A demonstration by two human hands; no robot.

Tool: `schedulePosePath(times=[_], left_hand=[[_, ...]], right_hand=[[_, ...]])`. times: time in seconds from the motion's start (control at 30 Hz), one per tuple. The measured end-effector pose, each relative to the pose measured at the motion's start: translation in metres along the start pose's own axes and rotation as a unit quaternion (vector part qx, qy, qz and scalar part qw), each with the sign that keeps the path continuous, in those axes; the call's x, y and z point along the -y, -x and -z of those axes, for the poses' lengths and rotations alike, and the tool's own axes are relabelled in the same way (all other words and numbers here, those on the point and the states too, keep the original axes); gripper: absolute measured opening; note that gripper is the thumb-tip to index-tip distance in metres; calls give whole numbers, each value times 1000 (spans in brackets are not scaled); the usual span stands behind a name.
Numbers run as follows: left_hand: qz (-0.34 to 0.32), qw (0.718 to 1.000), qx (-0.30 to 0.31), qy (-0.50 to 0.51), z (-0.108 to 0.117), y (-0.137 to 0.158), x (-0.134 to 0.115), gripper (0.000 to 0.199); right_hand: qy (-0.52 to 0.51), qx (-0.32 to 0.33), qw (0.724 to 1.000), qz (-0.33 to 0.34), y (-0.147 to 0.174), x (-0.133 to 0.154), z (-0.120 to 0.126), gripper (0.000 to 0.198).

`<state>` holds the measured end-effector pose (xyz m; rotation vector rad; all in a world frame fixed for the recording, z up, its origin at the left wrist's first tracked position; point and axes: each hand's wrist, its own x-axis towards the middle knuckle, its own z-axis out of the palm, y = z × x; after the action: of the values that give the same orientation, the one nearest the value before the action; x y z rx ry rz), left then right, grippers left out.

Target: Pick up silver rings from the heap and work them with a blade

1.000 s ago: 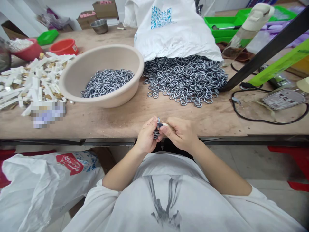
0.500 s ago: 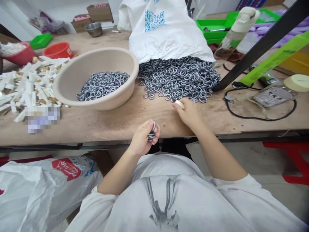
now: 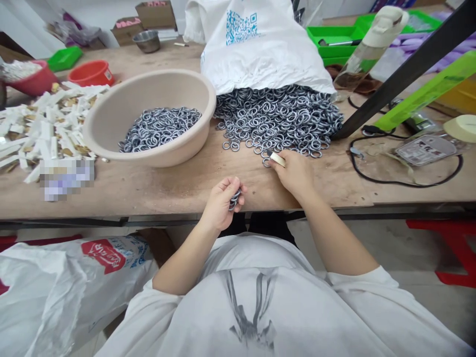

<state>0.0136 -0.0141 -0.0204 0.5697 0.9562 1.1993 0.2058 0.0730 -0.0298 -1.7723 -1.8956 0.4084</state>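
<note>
The left hand (image 3: pixel 220 204) has its fingers curled around several glossy grey rings (image 3: pixel 234 200), nearer the person than the wide, smooth beige basin (image 3: pixel 174 158). Right of the basin, the right hand (image 3: pixel 296 171) pinches a dark-tipped cream stub (image 3: pixel 278 159) beside a heap of round grey rings (image 3: pixel 286 121), under a crinkled white sack (image 3: pixel 256 62) on the wooden bench (image 3: pixel 174 191).

Head-worn view, facing forward and down, bench (image 3: pixel 178 191) apparently close

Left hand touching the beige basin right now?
Apart. The head view shows the left hand nearer the person than the beige basin, with a strip of wooden tabletop visible between them.
</note>
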Motion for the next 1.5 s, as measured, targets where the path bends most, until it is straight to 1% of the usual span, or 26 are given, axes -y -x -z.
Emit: schedulePosePath(times=[0.03, 0.07, 0.1, 0.17, 0.2, 0.23, 0.27, 0.33, 0.4, 0.47, 0.57, 0.6, 0.67, 0.77, 0.83, 0.93, 1.07, 1.13, 1.2, 1.27, 1.33, 1.4, 1.43, 1.47, 1.5], left_hand=[[-20, 1000, -3, -19, -1, -1, 2, 46], [-42, 998, -7, -38, -2, -2, 5, 45], [-64, 996, -11, -58, -2, -3, 8, 44], [-97, 991, -10, -92, -3, -4, 13, 43], [-106, 989, -4, -106, -4, -3, 15, 44], [-111, 987, 3, -118, -5, -3, 16, 45], [-114, 985, 9, -125, -5, -2, 17, 46], [-116, 986, 14, -122, -7, 0, 17, 47], [-99, 990, 15, -102, -8, 3, 15, 46], [-66, 994, 26, -81, -9, 5, 12, 45], [-15, 997, 58, -53, -11, 9, 8, 44], [-4, 997, 66, -41, -11, 11, 7, 44], [11, 997, 74, -17, -12, 12, 6, 44], [14, 997, 77, 4, -12, 14, 4, 45], [13, 997, 82, 10, -12, 14, 3, 45], [12, 996, 85, 13, -12, 15, 3, 45], [0, 995, 95, 2, -10, 15, 4, 46], [-10, 992, 123, -16, -9, 17, 4, 47], [-13, 985, 166, -40, -7, 19, 4, 48], [-9, 981, 189, -51, -5, 20, 2, 48], [-1, 984, 170, -42, -4, 19, -1, 45], [9, 990, 135, -28, -3, 17, -5, 34], [13, 992, 121, -24, -2, 15, -7, 27], [15, 994, 108, -20, -2, 14, -9, 26], [15, 995, 94, -16, -1, 12, -10, 30]], right_hand=[[-79, 4, 997, 5, 6, 3, 0, 25], [-170, 24, 985, 11, 12, 7, -1, 29], [-263, 59, 963, 16, 18, 13, -1, 33], [-418, 147, 896, 18, 32, 26, -2, 43], [-468, 175, 866, 13, 39, 33, -3, 46], [-500, 190, 845, 5, 45, 40, -3, 48], [-521, 192, 832, -2, 50, 46, -4, 49], [-536, 175, 826, -12, 57, 54, -6, 50], [-535, 157, 830, -14, 60, 60, -7, 52], [-536, 146, 832, -10, 59, 62, -7, 53], [-535, 150, 831, -4, 56, 61, -4, 53], [-529, 148, 836, -2, 56, 60, -3, 53], [-496, 137, 857, 23, 58, 57, -1, 53], [-387, 115, 907, 117, 64, 50, 2, 55], [-316, 113, 928, 165, 67, 47, 4, 59], [-263, 115, 939, 191, 69, 47, 8, 60], [-240, 128, 938, 214, 67, 48, 13, 56], [-239, 145, 937, 208, 63, 43, 11, 57], [-233, 164, 939, 191, 54, 34, 5, 59], [-208, 165, 951, 161, 41, 22, -2, 59], [-152, 122, 974, 116, 26, 10, -7, 54], [-49, 69, 994, 75, 12, 3, -8, 38], [7, 58, 996, 60, 6, 2, -8, 32], [57, 56, 996, 48, 1, 2, -8, 30], [97, 63, 993, 37, -4, 3, -8, 31]])
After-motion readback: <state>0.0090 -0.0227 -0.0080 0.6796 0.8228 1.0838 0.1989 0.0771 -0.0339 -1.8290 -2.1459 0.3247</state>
